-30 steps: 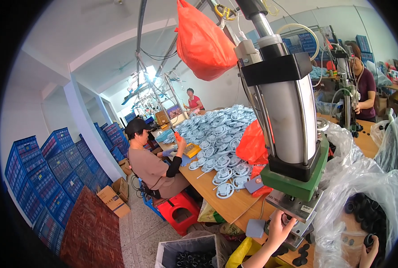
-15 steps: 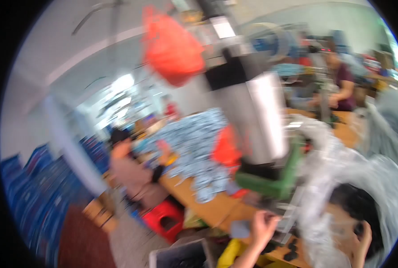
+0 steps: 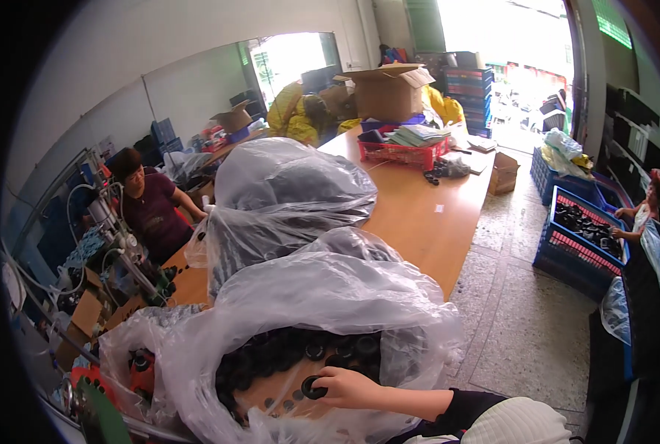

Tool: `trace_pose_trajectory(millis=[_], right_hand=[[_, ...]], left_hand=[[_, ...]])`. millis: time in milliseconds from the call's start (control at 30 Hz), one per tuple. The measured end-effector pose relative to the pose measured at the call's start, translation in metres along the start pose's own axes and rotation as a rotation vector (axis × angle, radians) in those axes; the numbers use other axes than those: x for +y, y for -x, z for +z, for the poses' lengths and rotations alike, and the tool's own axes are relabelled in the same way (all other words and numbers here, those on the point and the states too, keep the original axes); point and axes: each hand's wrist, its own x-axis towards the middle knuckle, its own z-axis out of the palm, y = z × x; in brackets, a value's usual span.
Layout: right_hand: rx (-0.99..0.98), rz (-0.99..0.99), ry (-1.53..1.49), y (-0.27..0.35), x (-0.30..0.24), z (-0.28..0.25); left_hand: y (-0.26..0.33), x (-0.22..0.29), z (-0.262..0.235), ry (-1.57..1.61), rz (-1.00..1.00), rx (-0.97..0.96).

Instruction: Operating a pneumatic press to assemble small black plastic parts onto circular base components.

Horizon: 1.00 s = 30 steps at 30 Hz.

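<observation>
Right hand [image 3: 339, 387] grips black ring [image 3: 308, 384] in mouth of plastic bag [image 3: 330, 292] — black parts [image 3: 267, 357] inside bag — left hand unseen, can't tell.

A clear plastic bag [image 3: 330, 292] is curving around the right hand [image 3: 339, 388], its mouth gaping open above; black parts [image 3: 259, 362] are crowding the opening's far and left sides, while a brown patch [image 3: 291, 376] beside the fingers [image 3: 330, 377] is offering room; a second bag [image 3: 293, 174] is blocking the way beyond; to its right, the tabletop [image 3: 426, 229] is lying mostly bare up to a red basket [image 3: 400, 153].
</observation>
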Motion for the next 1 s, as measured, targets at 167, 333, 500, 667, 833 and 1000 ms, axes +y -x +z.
trace_pose_trajectory(millis=[167, 333, 500, 667, 833, 1000], right_hand=[[-0.074, -0.132, -0.083, -0.019, -0.015, 0.014], [0.028, -0.177, -0.113, -0.006, -0.026, 0.017], [-0.101, -0.221, -0.217, -0.013, -0.051, 0.043], [-0.172, -0.345, -0.242, -0.019, -0.066, 0.066], [-0.088, -0.297, -0.207, -0.008, -0.034, 0.067], [-0.301, -0.304, -0.147, -0.026, -0.053, 0.072]], left_hand=[[-0.004, 0.042, -0.035, 0.075, -0.163, 0.119], [0.043, 0.022, -0.003, 0.06, -0.217, 0.087], [0.061, 0.022, -0.044, -0.035, -0.112, 0.149], [0.149, -0.032, -0.119, -0.128, -0.36, 0.162], [0.223, -0.04, -0.189, -0.398, -0.702, 0.023], [0.312, -0.06, -0.268, -0.788, -0.847, 0.12]])
